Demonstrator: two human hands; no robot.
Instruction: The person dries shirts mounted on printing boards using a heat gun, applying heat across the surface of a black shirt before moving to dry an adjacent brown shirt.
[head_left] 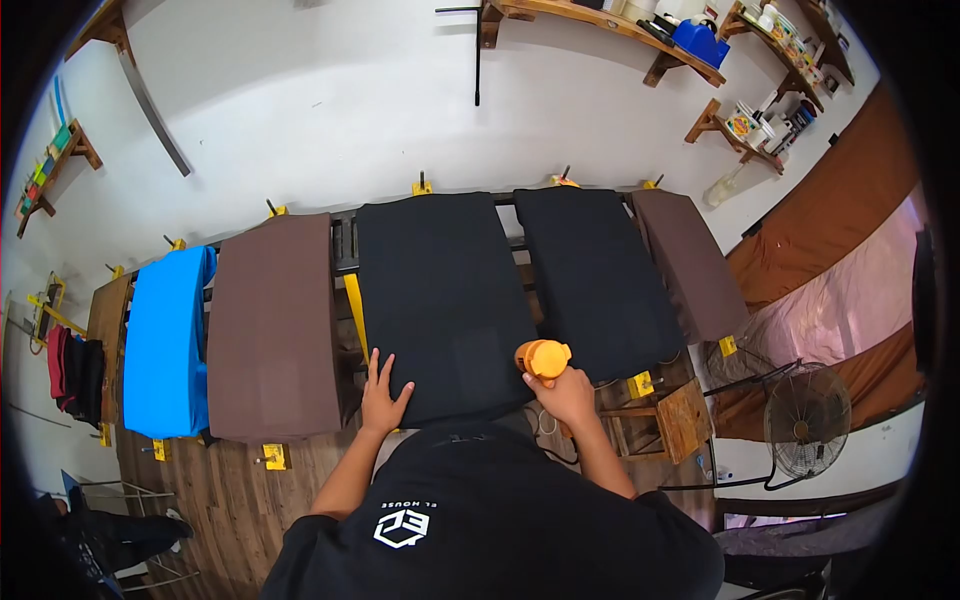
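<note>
A black cloth piece [445, 290] is stretched over a board in front of me. My left hand [382, 398] lies at its near left edge, fingers spread, with nothing held. At its near right edge my right hand [565, 393] is wrapped round an orange handheld tool [545, 360] with a round top; the tool's lower part is hidden. To the right lies a second black cloth piece [600, 285], and to the left a brown one [270, 330].
A blue cloth piece [165, 345] lies far left, another brown one [690, 265] far right. Yellow clamps [275, 457] line the rack. A fan [807, 420] and a wooden stool [684, 420] stand right. Shelves hang on the wall. Part of a person [125, 540] shows lower left.
</note>
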